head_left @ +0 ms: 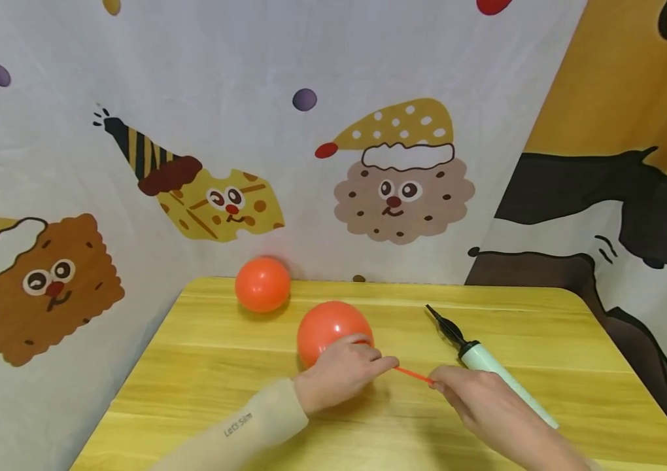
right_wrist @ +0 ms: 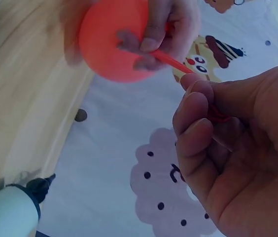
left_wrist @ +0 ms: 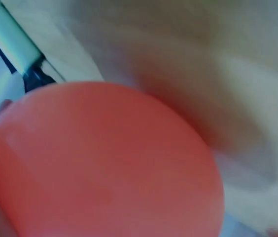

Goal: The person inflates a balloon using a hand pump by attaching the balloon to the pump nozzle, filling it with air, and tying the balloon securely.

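Note:
An inflated red-orange balloon (head_left: 333, 322) is by my left hand (head_left: 342, 373) over the middle of the table. That hand's thumb and fingers pinch the balloon's neck in the right wrist view. From there the thin neck (head_left: 412, 375) runs taut to my right hand (head_left: 486, 402). The right thumb and forefinger pinch its far end, and a red loop shows by the curled fingers in the right wrist view. In the left wrist view the balloon (left_wrist: 109, 163) fills much of the picture and hides most of the left hand.
Farther back on the left, a second inflated balloon (head_left: 263, 284) rests near the table's rear edge. A pale green hand pump (head_left: 504, 379) with a black nozzle lies beside my right hand. Behind the wooden table (head_left: 180, 392) hangs a cloth (head_left: 239, 78) printed with cartoon snacks.

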A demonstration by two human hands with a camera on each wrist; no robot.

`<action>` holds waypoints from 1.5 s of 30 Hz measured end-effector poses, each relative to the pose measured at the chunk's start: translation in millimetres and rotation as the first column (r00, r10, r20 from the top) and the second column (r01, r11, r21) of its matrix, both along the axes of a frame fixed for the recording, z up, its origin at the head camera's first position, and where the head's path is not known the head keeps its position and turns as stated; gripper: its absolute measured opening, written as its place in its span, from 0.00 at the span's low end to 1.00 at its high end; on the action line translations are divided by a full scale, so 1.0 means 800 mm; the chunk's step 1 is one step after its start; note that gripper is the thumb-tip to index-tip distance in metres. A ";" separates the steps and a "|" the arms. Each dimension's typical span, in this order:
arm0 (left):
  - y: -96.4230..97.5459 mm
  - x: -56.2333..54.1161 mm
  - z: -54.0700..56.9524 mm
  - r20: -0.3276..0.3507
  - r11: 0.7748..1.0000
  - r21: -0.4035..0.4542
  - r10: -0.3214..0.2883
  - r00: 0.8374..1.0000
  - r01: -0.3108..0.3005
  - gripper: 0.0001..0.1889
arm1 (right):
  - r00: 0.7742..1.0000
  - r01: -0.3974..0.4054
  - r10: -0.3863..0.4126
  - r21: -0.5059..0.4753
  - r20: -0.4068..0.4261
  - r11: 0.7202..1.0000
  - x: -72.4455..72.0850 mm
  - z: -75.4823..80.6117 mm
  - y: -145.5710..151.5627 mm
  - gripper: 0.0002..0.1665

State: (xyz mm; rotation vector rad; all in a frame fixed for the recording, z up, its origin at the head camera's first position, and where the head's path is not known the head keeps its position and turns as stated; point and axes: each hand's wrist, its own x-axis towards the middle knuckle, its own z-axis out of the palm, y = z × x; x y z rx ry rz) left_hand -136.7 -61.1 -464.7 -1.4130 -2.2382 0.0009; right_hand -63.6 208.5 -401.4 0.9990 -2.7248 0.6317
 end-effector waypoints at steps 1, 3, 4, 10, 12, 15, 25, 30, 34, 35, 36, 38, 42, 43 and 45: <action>0.003 0.002 -0.001 0.032 1.000 -0.002 -0.004 0.999 0.004 0.24 | 1.000 0.001 -0.001 0.008 0.012 1.000 -0.001 -0.001 -0.002 0.12; 0.009 0.007 -0.002 0.096 1.000 -0.011 -0.002 0.995 0.003 0.28 | 0.999 0.000 -0.001 0.022 0.046 1.000 -0.002 -0.003 -0.005 0.12; 0.012 0.009 -0.003 0.126 1.000 -0.018 0.001 0.992 0.002 0.30 | 0.998 0.000 -0.002 0.027 0.063 1.000 -0.002 -0.004 -0.006 0.12; 0.025 0.020 -0.005 0.312 0.999 -0.032 -0.015 0.950 0.026 0.23 | 0.986 -0.011 0.005 0.034 0.166 0.999 0.001 -0.010 -0.007 0.14; 0.027 0.022 -0.007 0.379 0.998 -0.030 -0.034 0.925 0.049 0.20 | 0.981 -0.017 0.010 0.034 0.193 0.999 0.002 -0.012 -0.006 0.15; 0.028 0.024 -0.007 0.489 0.997 -0.013 -0.056 0.871 0.071 0.14 | 0.980 -0.023 0.015 0.039 0.199 0.999 0.001 -0.014 -0.004 0.15; 0.020 0.021 0.001 0.670 0.994 0.019 -0.091 0.737 0.105 0.14 | 0.984 -0.039 0.033 0.034 0.174 0.999 -0.002 -0.019 -0.002 0.10; 0.015 0.020 -0.002 0.574 0.997 0.018 -0.067 0.816 0.069 0.12 | 0.985 -0.044 0.036 0.043 0.168 0.998 -0.001 -0.014 -0.001 0.12; 0.011 0.014 -0.001 0.501 0.999 0.013 -0.050 0.864 0.051 0.10 | 0.991 -0.021 0.018 0.020 0.131 1.000 0.002 -0.008 0.005 0.12; 0.010 0.011 0.000 0.474 0.998 0.017 -0.056 0.879 0.054 0.09 | 0.996 -0.014 0.012 0.013 0.094 1.000 0.003 -0.006 0.006 0.11; 0.008 0.008 0.001 0.451 0.998 0.022 -0.064 0.890 0.060 0.08 | 0.998 -0.004 0.003 0.010 0.060 1.000 0.003 -0.004 0.008 0.11; 0.006 0.004 0.003 0.420 0.997 0.028 -0.075 0.905 0.070 0.08 | 0.999 0.025 -0.025 0.012 -0.027 1.000 0.004 -0.002 0.011 0.10; 0.006 0.002 0.005 0.370 0.997 0.027 -0.082 0.925 0.078 0.07 | 0.973 0.087 -0.084 0.005 -0.215 0.996 0.005 0.001 0.018 0.05; 0.006 0.003 0.006 0.365 0.997 0.021 -0.077 0.928 0.075 0.07 | 0.959 0.101 -0.098 -0.002 -0.267 0.995 0.005 0.001 0.019 0.12; 0.006 0.004 0.010 0.353 0.998 0.011 -0.065 0.933 0.065 0.07 | 0.919 0.129 -0.129 -0.027 -0.373 0.991 0.002 0.001 0.019 0.25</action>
